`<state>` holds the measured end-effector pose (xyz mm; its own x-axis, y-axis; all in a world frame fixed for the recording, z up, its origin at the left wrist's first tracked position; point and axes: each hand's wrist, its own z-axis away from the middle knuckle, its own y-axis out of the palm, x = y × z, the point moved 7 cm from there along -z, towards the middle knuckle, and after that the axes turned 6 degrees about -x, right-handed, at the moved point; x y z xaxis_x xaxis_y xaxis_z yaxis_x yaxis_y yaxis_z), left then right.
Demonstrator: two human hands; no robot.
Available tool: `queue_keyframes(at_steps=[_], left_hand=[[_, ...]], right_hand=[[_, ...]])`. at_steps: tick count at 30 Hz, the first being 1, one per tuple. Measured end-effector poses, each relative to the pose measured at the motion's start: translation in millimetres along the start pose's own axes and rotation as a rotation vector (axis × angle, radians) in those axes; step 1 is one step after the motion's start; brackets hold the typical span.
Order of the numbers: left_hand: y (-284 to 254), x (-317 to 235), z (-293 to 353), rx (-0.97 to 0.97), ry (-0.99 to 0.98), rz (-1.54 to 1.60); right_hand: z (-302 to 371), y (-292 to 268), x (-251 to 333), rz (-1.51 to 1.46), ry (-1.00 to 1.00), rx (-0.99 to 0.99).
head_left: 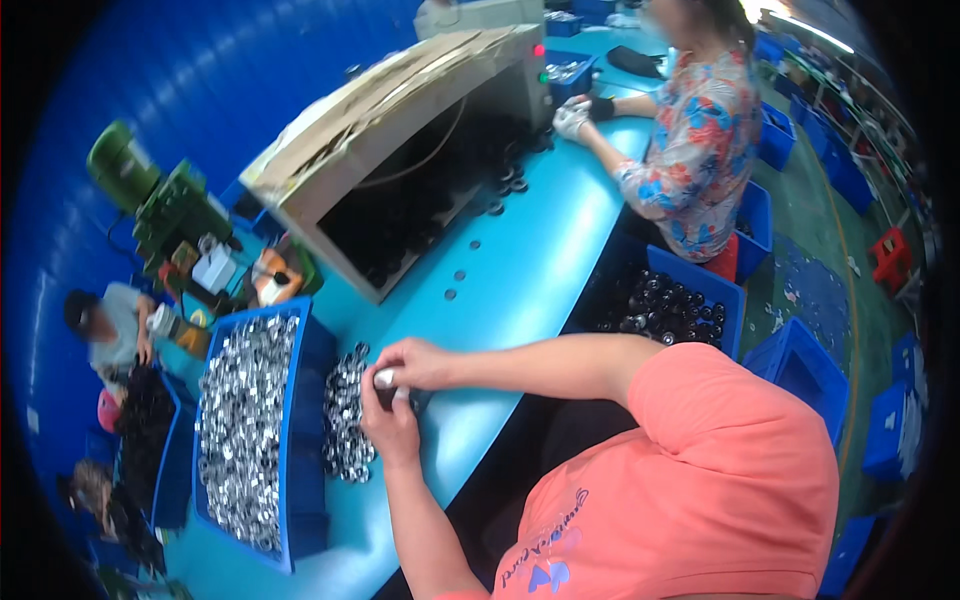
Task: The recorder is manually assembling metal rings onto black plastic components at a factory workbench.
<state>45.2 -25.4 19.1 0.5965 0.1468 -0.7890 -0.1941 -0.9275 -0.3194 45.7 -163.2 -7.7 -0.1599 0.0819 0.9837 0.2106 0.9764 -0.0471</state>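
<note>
Close together over the turquoise table, my left hand [393,432] and my right hand [424,364] meet around a small dark part with a shiny silver top [385,379]. Fingers of both hands are closed on it, and they hide most of its shape. Just left of my hands lies a loose pile of small silver metal rings [346,420] on the table. Beyond that pile stands a blue bin [292,440] filled with many more small silver metal parts [245,430].
A long box-shaped machine [400,95] with dark round parts inside spans the table [520,300] ahead. A co-worker [700,140] in a flowered shirt sits at the far right. A blue crate of dark round parts [670,305] stands beside me. A green machine [165,190] is at left.
</note>
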Motion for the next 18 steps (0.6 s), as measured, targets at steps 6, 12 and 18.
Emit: queue_keyframes(at_steps=[6, 12, 18], left_hand=[[-0.6, 4.5, 1.8, 0.03, -0.139, 0.238], [8.8, 6.8, 4.8, 0.055, -0.223, 0.335], [12.5, 8.1, -1.6, 0.1, -0.143, 0.042]], right_hand=[[10.4, -1.7, 0.3, -0.438, 0.355, 0.225], [9.5, -6.8, -8.2, -0.472, 0.363, 0.26], [3.9, -12.9, 1.0, -0.163, 0.188, 0.155]])
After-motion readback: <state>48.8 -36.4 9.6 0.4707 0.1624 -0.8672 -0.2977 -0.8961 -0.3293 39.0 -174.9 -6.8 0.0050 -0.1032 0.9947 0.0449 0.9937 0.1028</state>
